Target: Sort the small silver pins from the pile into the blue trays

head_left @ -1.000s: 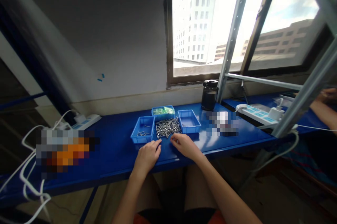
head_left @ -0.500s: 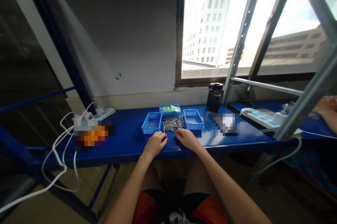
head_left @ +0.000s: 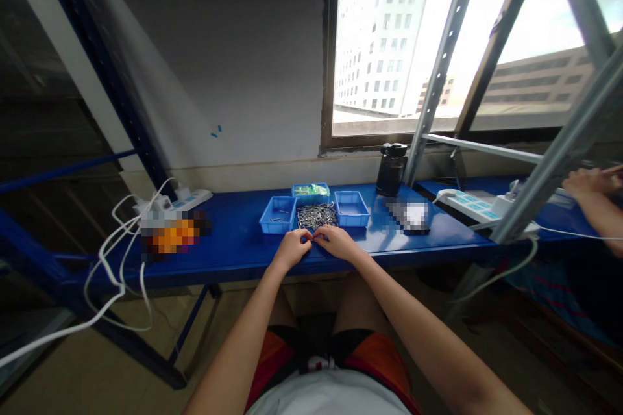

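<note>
My left hand (head_left: 293, 249) is closed in a pinch at the front of the blue table (head_left: 233, 243). Facing it, my right hand (head_left: 335, 243) pinches as well, and the fingertips of both almost meet. Whatever lies between them is too small to make out. Just beyond the fingers is a heap of silvery screw-like metal pieces (head_left: 316, 215). A blue tray (head_left: 277, 228) with a few such pieces stands left of the heap, and another blue tray (head_left: 353, 221) stands on its right.
Behind the heap, a third blue tray (head_left: 296, 196) holds a green packet (head_left: 311, 189). A dark bottle (head_left: 391, 170) stands by the window. Power strips (head_left: 472, 208) and white cables (head_left: 114, 285) lie at the sides. Another person's hand (head_left: 586, 182) is at far right.
My hands have drawn together, so their fingertips now almost meet in front of the heap. The camera view has shifted slightly. The other person's hand has come further into view.
</note>
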`<state>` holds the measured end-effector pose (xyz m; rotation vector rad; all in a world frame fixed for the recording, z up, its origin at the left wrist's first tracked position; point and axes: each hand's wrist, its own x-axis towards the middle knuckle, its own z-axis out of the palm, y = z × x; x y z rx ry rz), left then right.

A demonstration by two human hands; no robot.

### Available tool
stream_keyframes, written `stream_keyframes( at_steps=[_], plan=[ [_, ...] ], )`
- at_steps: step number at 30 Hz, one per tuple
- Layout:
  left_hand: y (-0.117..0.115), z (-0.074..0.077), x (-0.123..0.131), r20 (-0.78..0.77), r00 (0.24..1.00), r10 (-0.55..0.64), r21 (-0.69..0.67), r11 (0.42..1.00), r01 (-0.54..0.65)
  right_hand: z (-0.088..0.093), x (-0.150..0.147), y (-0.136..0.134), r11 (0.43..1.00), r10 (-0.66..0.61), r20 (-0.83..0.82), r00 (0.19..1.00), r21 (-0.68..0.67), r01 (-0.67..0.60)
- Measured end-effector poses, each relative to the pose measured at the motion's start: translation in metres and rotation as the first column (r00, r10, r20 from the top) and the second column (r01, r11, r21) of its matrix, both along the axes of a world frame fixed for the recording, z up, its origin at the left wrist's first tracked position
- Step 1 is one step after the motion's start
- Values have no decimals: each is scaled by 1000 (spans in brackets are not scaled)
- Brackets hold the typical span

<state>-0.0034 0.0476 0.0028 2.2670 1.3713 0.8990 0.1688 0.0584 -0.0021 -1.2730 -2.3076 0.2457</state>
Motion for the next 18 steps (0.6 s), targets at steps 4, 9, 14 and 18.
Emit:
stream_keyframes(
  at_steps=[4,9,14,18],
  plan=[
    [-2,0,-3,24,1000,17,17,1000,-18,1,1,-4,999,39,5,999,14,-39],
    [0,-2,-3,34,997,63,16,998,-63,2,-1,-6,999,33,0,999,21,-33],
    [6,-6,-4,30,993,111,23,993,-112,-1,-6,-1,999,-38,10,999,3,38],
    [6,-5,-4,20,994,109,22,994,-109,-5,-10,0,996,-84,8,996,13,83]
  ],
)
